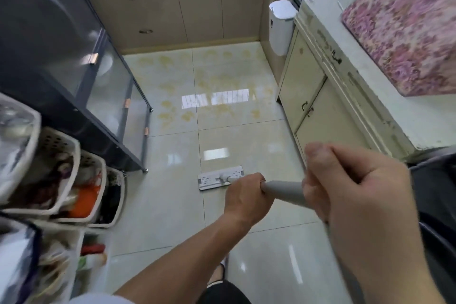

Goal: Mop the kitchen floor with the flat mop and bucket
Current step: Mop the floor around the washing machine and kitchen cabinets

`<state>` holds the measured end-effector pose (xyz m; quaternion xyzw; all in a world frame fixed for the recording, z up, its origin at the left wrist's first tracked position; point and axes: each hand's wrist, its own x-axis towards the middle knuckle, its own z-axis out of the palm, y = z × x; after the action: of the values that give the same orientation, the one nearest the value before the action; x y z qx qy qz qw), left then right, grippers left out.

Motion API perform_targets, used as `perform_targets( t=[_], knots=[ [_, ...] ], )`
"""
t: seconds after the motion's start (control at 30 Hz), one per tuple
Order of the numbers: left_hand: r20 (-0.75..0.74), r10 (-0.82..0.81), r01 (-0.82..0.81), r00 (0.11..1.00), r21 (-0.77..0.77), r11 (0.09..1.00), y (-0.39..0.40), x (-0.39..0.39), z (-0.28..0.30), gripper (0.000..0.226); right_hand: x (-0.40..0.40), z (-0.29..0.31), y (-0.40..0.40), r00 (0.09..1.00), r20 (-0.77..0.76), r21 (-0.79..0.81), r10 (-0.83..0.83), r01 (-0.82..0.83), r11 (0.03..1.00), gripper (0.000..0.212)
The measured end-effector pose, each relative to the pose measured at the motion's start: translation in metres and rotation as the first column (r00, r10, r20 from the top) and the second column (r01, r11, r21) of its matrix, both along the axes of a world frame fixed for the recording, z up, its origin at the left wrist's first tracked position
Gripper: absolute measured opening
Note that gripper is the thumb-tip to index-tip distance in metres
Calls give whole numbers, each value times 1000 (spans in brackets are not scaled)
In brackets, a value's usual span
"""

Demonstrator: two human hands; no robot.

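Fingers of the right hand are curling tight around the upper end of the grey mop handle, close to the camera. Further down, the left hand is wrapping fully round the same handle, knuckles facing up, its forearm reaching in from the bottom edge. Both hands are gripping the handle and nothing else. Beyond the left hand, the flat mop head is lying flat on the glossy tiled floor, about midway between the dark glass-fronted cabinet on the left and the cream cabinet on the right. Yellowish marks are showing on the tiles further ahead, towards the beige cupboards. Stacked baskets are standing at the lower left, and a white bin is hanging by the far right corner.
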<state>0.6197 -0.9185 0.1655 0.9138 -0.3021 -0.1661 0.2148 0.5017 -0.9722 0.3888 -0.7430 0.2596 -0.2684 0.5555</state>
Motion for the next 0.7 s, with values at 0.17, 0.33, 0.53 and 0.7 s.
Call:
perform_targets(
  t=[0.17, 0.33, 0.53, 0.7],
  knots=[
    [4, -43, 43, 999, -30, 999, 33, -130, 30, 21, -110, 33, 15, 998, -11, 27, 56, -55, 998, 48],
    [6, -76, 76, 997, 8, 997, 51, -184, 46, 27, -159, 48, 30, 995, 37, 107, 96, -100, 989, 45],
    [-46, -112, 109, 993, -61, 992, 47, -178, 36, 18, -165, 41, 42, 980, 189, 77, -59, 45, 996, 43],
    [-84, -128, 117, 988, -124, 985, 41, -139, 19, 20, -133, 21, 45, 940, 311, 49, -141, 133, 990, 40]
  ],
)
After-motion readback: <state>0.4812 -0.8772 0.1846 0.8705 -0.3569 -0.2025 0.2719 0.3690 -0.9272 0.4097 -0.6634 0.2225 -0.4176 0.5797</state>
